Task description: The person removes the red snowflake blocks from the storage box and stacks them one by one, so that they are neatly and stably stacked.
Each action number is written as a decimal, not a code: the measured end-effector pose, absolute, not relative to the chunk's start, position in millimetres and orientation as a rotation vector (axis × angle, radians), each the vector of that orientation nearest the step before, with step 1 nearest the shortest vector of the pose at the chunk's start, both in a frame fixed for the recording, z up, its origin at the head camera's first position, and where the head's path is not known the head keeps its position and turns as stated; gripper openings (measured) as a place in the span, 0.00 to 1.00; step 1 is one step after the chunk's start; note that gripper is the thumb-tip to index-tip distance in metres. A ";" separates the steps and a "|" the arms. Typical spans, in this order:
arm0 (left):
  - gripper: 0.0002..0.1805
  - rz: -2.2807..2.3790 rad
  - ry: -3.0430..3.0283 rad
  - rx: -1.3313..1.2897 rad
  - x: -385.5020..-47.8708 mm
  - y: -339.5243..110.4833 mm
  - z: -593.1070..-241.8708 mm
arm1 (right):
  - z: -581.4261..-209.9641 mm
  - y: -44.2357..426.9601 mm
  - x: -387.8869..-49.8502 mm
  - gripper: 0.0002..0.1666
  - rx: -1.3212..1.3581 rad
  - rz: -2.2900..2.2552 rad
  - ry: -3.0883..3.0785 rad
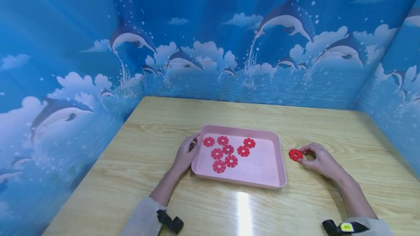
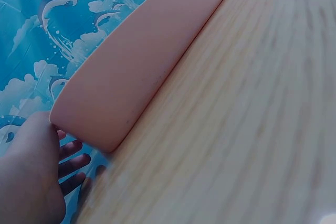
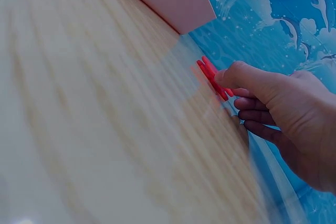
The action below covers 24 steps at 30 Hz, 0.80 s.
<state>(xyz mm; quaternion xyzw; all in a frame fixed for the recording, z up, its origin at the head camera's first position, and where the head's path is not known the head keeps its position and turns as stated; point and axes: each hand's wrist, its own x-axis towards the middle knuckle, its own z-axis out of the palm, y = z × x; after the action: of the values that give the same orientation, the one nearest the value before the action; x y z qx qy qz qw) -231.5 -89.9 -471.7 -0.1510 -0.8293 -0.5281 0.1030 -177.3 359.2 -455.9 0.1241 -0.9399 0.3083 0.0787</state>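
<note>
A shallow pink tray (image 1: 256, 168) sits on the table with several red notched plastic discs (image 1: 217, 153) lying flat in it, mostly toward its left half. At the tray's left side, my left hand (image 1: 185, 155) grips the wall, thumb at the rim and the other fingers outside. To the right of the tray, my right hand (image 1: 319, 161) pinches red notched discs (image 1: 296, 154) between thumb and fingers, just above the tabletop. Seen edge-on in the right wrist view, they look like two red discs (image 3: 211, 80) held face to face.
The wood-grain table (image 1: 164, 119) extends around the tray on all sides. A blue curtain (image 1: 210, 65) printed with dolphins and clouds stands behind the table and at both sides. Light reflects off the tabletop in front of the tray.
</note>
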 end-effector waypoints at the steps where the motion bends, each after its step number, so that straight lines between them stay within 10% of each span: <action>1: 0.21 -1.556 -2.447 -0.446 -231.4 -89.9 -471.7 | -455.9 359.2 -177.3 0.18 0.371 0.922 -2.814; 24: 0.21 -1.549 -2.448 -0.459 -231.4 -90.1 -470.6 | -458.7 360.0 -178.7 0.18 0.357 0.893 -2.832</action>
<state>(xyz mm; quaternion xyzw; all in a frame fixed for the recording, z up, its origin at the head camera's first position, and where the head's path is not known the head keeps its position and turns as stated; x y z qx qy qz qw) -231.4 -90.1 -470.6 -0.1555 -0.8301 -0.5254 0.1040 -178.7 360.0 -458.7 0.1189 -0.9442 0.2977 0.0753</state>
